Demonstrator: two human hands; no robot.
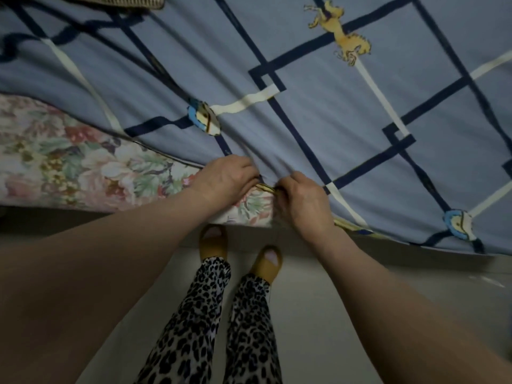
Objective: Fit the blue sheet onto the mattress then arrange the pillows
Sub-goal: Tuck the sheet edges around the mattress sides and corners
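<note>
The blue sheet [346, 112], crossed by dark navy and cream bands with horse prints, lies over most of the mattress. The floral mattress [69, 159] shows bare at the left, along its near edge. My left hand [224, 180] and my right hand [303, 202] are close together at the near edge, both pinching the sheet's hem, which is bunched between them. To the right of my hands the sheet hangs down over the mattress side. No pillows are in view.
A woven tan object [116, 1] sits at the top left on the bed. I stand on a pale floor [318, 314] right against the bed, in yellow slippers [213, 242] and leopard-print trousers.
</note>
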